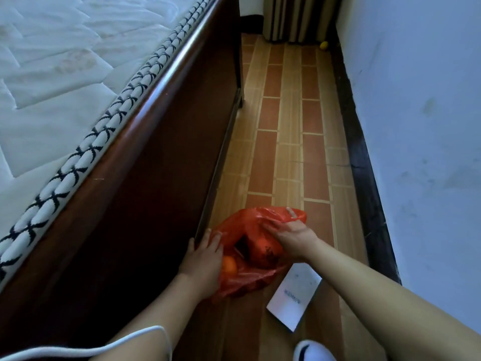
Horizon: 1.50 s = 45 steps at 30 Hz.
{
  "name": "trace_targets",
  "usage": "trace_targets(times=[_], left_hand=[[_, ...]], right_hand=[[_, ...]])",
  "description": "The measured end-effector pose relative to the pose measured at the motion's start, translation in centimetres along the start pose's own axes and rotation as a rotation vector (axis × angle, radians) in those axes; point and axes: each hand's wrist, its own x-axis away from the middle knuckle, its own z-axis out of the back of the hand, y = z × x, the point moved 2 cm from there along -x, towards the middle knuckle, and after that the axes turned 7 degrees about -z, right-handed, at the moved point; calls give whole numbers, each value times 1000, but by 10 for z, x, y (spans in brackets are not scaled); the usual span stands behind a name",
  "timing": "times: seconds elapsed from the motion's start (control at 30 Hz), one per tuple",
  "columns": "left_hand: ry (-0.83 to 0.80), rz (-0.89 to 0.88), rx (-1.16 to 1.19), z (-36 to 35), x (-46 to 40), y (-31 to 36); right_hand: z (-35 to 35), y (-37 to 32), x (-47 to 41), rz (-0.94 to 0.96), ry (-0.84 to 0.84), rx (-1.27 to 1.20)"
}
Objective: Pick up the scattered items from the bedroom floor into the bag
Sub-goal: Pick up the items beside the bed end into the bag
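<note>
Narrow strip of tiled floor (289,142) between bed frame (145,178) and wall (421,126), mattress (52,74) on top of the frame. Red plastic bag (250,277) sits on the floor against the bed's base, mouth facing up toward the camera. Left hand (203,259) holds the near-left rim, fingers curled over the plastic. Right hand (291,238) reaches into or over the far side, fingers pressed down on a red-wrapped bulky item (263,246) at the mouth; can't tell if it's gripping the item or just the bag film. Orange ball or fruit (229,264) already inside, beside the left hand, plus something dark (240,247) deeper in.

Still loose on the floor: white box (294,295) just beside the bag on its right, touching or nearly so, and a small yellow ball (324,45) far off by the curtain (296,19) and skirting. White shoe (312,350) at bottom edge.

Step looks like seating the bulky item in the bag. To do it well: keep the left hand pulling the rim wide and up, push the item down past the opening so it doesn't tip out, avoid stretching thin plastic over corners. White box is likely next, 1 short reach with the right hand. Roughly half done, 2 items left in sight.
</note>
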Motion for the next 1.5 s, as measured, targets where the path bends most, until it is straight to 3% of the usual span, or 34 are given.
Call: trace_targets(times=[0.13, 0.33, 0.4, 0.53, 0.57, 0.7, 0.83, 0.97, 1.13, 1.23, 1.4, 1.43, 1.5], left_hand=[[-81, 8, -28, -5, 0, 4], [107, -64, 61, 12, -1, 18], [121, -87, 62, 13, -2, 22], [73, -85, 21, 9, -2, 28], [56, -86, 2, 9, -1, 29], [-9, -51, -83, 8, 1, 26], [-79, 23, -137, 5, 0, 23], [-102, 105, -113, 3, -3, 20], [18, 84, 27, 7, -4, 19], [103, 52, 140, 13, -2, 23], [207, 37, 224, 18, 1, 21], [216, 44, 249, 18, 1, 19], [222, 54, 290, 16, -1, 14]], right_hand=[[-16, 14, 15, -141, -138, -157], [11, -14, 52, -382, -67, -389], [25, -35, 66, -338, 49, -424], [43, -63, 69, 43, 546, -374], [40, -63, 60, 104, 529, -303], [10, -43, 16, 148, 164, -85], [-21, -20, -3, 89, -53, -1], [-20, -3, -10, -68, -43, -141], [-34, 17, 6, -223, -48, -345], [-29, 23, 30, -291, 70, -520], [-34, 11, 101, -375, 515, -729], [-42, 9, 110, -394, 537, -730], [-58, 4, 122, -404, 414, -704]])
